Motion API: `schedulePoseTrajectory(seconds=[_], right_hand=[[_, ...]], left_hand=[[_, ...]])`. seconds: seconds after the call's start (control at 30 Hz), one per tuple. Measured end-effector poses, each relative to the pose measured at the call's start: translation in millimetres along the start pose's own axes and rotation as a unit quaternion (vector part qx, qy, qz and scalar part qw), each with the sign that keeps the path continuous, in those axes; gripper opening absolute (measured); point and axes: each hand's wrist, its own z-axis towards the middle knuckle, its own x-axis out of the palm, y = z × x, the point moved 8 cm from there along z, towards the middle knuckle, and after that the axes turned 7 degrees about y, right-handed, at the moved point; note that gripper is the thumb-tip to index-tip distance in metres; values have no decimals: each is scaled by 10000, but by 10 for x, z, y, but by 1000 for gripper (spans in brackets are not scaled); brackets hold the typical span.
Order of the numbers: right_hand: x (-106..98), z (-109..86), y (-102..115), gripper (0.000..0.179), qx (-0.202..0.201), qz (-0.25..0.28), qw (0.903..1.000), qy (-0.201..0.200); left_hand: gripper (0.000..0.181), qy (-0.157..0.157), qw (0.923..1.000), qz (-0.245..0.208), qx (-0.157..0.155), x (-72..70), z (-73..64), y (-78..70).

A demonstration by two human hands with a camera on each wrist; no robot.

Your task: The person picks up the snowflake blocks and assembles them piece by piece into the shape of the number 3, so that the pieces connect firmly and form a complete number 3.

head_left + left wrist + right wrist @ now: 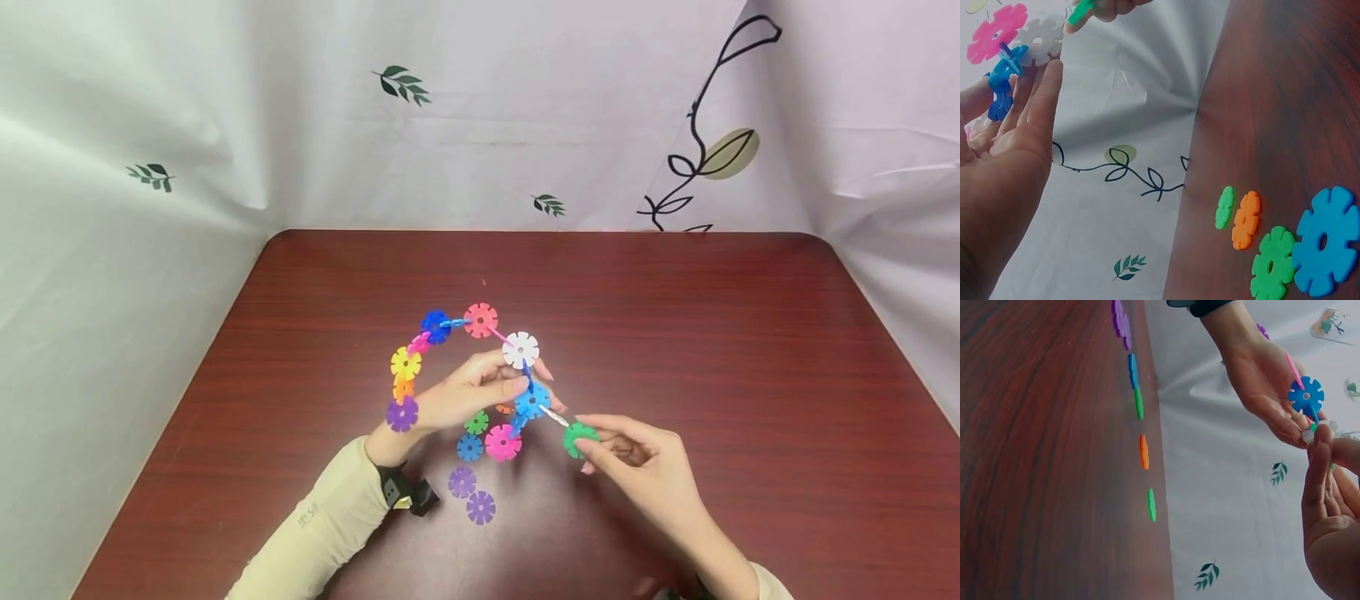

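Chain of notched discs arches in mid-frame, raised above the table. Its purple disc hangs at the lower left end, in front of the left wrist; orange, yellow, pink and dark blue follow upward, then a red disc at the top, with a white disc to its right. Below that, a light blue disc bears 2 branches: 1 runs down-left to a pink disc, the other is a white disc seen edge-on, pointing right to a green disc.

Left hand holds the chain near the light blue disc, thumb in front and fingers behind. Right hand pinches the green disc between thumb and fingers, right of centre.

Loose discs lie on the table: 2 purple at lower centre, with blue and green above them. In the left wrist view, an orange disc and a smaller-looking green disc lie beyond, lower right.

Dark red table fills the lower frame; white cloth with leaf prints stands behind.
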Motion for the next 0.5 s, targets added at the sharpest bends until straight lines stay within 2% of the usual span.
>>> schedulePoseTrajectory(seconds=[0.13,0.37,0.5], right_hand=[[5,9,1,28,-36,-76,10000,34],[23,34,25,43,-358,301,9988,159],[26,23,6,42,-267,447,9986,14]], left_hand=[[38,54,10000,14,30,12,14,-3],[38,80,9998,190,-40,24,28,27],[39,55,9998,199,-55,18,34,38]])
